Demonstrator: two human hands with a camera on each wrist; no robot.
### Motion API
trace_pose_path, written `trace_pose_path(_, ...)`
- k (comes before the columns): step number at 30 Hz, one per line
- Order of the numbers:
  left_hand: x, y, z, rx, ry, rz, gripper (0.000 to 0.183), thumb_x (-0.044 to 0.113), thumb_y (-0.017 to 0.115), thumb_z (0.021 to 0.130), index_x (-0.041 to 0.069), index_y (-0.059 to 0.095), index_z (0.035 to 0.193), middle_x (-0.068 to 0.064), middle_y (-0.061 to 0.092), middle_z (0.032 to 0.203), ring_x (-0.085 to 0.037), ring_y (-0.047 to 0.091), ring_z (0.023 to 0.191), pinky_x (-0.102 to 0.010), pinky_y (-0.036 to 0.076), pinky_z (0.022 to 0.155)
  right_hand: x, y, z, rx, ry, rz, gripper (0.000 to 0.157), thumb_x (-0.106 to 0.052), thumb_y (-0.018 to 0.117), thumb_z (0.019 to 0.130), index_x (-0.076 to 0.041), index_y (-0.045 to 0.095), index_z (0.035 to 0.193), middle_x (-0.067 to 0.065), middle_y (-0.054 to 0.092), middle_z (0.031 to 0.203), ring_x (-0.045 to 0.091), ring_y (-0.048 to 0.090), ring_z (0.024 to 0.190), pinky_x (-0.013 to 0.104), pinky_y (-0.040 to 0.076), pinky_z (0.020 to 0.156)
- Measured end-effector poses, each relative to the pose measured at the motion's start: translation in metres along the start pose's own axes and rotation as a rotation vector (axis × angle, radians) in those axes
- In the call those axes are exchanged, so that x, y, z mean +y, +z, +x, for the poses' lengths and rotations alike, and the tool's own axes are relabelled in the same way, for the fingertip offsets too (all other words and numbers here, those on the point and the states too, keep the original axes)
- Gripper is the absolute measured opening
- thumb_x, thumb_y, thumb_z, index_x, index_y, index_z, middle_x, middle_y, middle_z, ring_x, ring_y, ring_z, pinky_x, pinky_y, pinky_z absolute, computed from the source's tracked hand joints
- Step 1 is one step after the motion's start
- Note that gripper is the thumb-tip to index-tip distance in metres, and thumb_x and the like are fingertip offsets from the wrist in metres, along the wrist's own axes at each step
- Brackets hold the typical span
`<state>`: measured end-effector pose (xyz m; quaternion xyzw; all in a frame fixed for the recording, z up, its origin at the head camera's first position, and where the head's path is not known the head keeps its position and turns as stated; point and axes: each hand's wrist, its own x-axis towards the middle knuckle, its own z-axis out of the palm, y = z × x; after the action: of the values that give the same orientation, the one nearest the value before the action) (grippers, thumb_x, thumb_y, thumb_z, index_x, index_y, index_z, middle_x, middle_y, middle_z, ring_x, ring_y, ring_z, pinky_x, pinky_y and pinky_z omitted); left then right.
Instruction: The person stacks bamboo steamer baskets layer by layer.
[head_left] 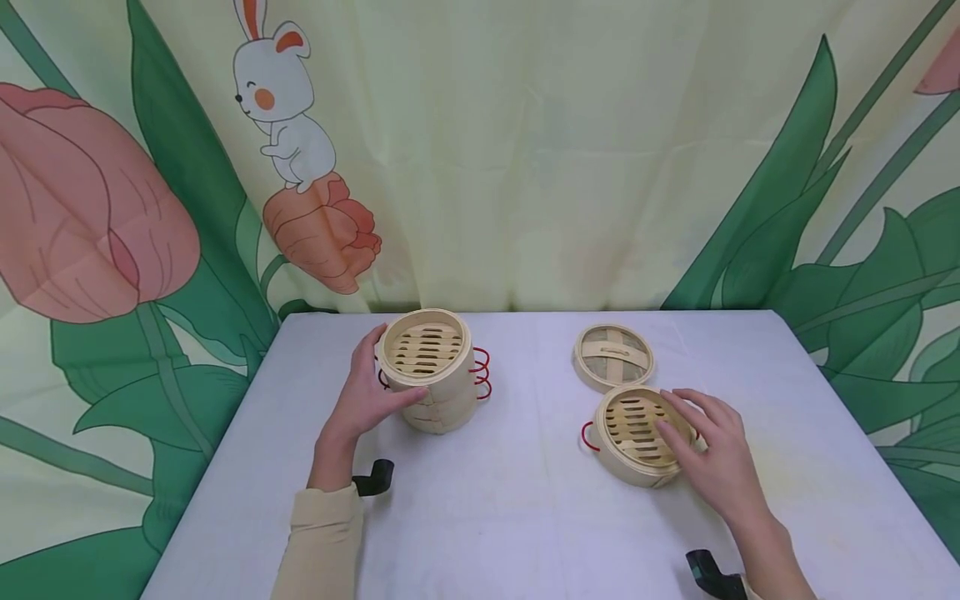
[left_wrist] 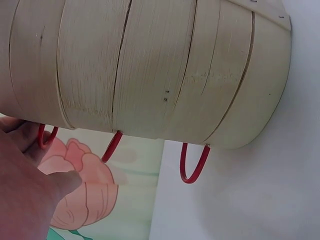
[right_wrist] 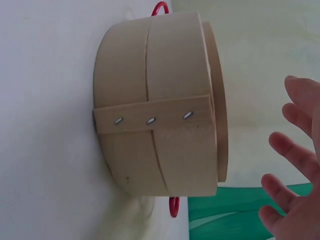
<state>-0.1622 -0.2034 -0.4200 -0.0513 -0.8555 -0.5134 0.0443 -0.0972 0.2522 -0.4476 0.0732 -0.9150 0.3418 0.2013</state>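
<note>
White table (head_left: 517,525); pale, slatted, red-looped steamers (head_left: 442,410); left fingers (head_left: 367,346) apart, perhaps touching one; right fingers (head_left: 693,413) apart

The bamboo steamer stack (head_left: 450,404) shows matt wood with fine grain and slightly rough, nicked spots; its red handle loops (left_wrist: 188,179) look smooth, faintly shiny. Between three and four o'clock from it, the bamboo steamer basket (head_left: 628,469) is equally matt, with shiny metal staples (right_wrist: 151,120). The bamboo lid (head_left: 613,352), at the basket's eleven o'clock, looks woven. The tablecloth (head_left: 517,517) is matt cloth, the curtain (head_left: 570,167) softly creased fabric.
</note>
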Motion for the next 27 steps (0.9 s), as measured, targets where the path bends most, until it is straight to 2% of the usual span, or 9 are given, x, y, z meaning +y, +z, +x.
trace_pose_path(5, -0.001, 0.000, 0.000, 0.013, 0.019, 0.016, 0.120, 0.029, 0.094, 0.069, 0.009, 0.016, 0.159, -0.016, 0.017, 0.160, -0.032, 0.019, 0.146, -0.062, 0.032, 0.109, 0.007, -0.002, -0.004, -0.061, -0.008, -0.018, 0.045, -0.010, 0.079, 0.088, -0.001, 0.066, 0.130, 0.021, 0.054, 0.134, 0.051, 0.036, 0.129, 0.075, 0.029, 0.099)
trace_pose_path(15, 0.001, 0.001, -0.001, 0.009, -0.001, 0.007, 0.122, 0.031, 0.094, 0.069, 0.011, 0.015, 0.159, -0.015, 0.016, 0.160, -0.031, 0.020, 0.146, -0.060, 0.035, 0.108, 0.026, -0.006, -0.021, -0.198, -0.014, -0.005, 0.053, -0.019, 0.085, 0.083, -0.005, 0.066, 0.130, 0.019, 0.051, 0.138, 0.052, 0.033, 0.130, 0.077, 0.028, 0.096)
trace_pose_path(24, 0.001, 0.001, -0.002, 0.007, -0.007, 0.009, 0.122, 0.032, 0.094, 0.069, 0.012, 0.015, 0.159, -0.015, 0.014, 0.161, -0.031, 0.019, 0.146, -0.061, 0.034, 0.108, 0.033, -0.002, -0.029, -0.187, -0.055, 0.022, 0.055, -0.013, 0.089, 0.076, -0.009, 0.069, 0.127, 0.017, 0.053, 0.137, 0.053, 0.032, 0.131, 0.077, 0.025, 0.099)
trace_pose_path(27, 0.000, 0.001, -0.002, 0.006, -0.013, 0.014, 0.122, 0.032, 0.094, 0.069, 0.012, 0.015, 0.159, -0.014, 0.015, 0.161, -0.031, 0.018, 0.147, -0.061, 0.033, 0.109, 0.032, -0.002, -0.030, -0.202, -0.034, 0.015, 0.056, -0.015, 0.089, 0.076, -0.009, 0.068, 0.128, 0.016, 0.053, 0.137, 0.052, 0.031, 0.133, 0.077, 0.026, 0.100)
